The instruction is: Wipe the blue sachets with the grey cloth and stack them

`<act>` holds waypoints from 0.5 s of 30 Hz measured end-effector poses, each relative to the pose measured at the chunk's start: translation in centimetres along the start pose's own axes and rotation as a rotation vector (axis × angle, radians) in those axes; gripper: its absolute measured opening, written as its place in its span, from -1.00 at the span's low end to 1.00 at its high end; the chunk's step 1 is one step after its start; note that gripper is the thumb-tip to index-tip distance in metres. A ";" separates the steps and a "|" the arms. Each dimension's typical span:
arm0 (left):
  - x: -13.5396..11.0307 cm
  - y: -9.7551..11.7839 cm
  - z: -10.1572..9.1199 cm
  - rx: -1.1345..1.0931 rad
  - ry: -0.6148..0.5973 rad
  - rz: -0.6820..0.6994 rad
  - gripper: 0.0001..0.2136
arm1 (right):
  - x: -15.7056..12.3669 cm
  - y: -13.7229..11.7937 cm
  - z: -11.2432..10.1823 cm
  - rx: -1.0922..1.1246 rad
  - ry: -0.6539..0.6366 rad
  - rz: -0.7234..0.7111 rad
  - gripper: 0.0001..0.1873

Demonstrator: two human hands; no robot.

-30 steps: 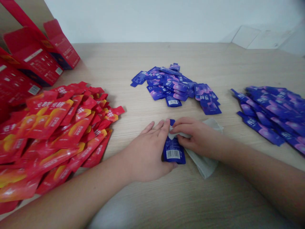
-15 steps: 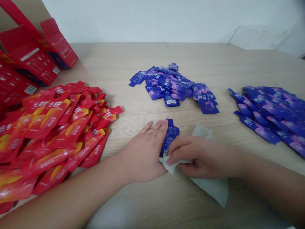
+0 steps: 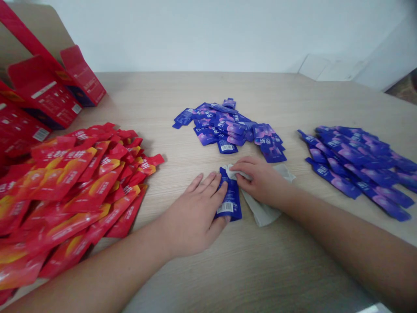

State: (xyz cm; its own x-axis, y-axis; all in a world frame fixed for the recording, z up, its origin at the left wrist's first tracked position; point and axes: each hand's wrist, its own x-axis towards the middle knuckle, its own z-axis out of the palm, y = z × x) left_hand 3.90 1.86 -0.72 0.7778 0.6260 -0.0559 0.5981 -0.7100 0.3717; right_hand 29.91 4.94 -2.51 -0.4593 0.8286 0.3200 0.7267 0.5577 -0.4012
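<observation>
A blue sachet with a white barcode lies flat on the wooden table, just in front of me. My left hand presses on its left edge, thumb at the barcode end, fingers laid along the side. My right hand grips a pale cloth and presses it onto the far end of the sachet. Part of the cloth trails out from under the hand toward me.
A big heap of red-and-orange sachets covers the left side, with open red cartons behind it. A small pile of blue sachets lies beyond my hands. A spread row of blue sachets lies at the right.
My right hand with the cloth has slid from the near end of the blue sachet back up to its far end. The left hand stays on the sachet. The camera tilted slightly.
</observation>
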 end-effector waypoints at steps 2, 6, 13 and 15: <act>0.0 -0.1 -0.3 -0.054 0.023 -0.023 -0.46 | 0.0 1.0 0.0 0.013 0.086 0.089 -0.75; 0.1 -0.8 -0.2 -0.224 0.233 -0.143 -0.54 | -0.3 2.0 -0.4 0.065 0.185 0.148 -0.78; -0.5 -0.6 1.1 -0.322 0.609 -0.175 -0.51 | -0.9 -1.3 -0.9 0.303 -0.087 0.025 -0.56; -0.5 0.0 1.2 -0.175 0.462 -0.048 -0.48 | -1.0 -3.4 -0.6 0.545 -0.070 0.036 -0.36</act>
State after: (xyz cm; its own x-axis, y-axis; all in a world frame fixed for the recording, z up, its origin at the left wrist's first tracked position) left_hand 3.78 1.12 -1.83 0.5595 0.7625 0.3250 0.5591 -0.6367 0.5311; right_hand 28.18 2.18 -0.92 -0.4852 0.8386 0.2477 0.3815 0.4579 -0.8030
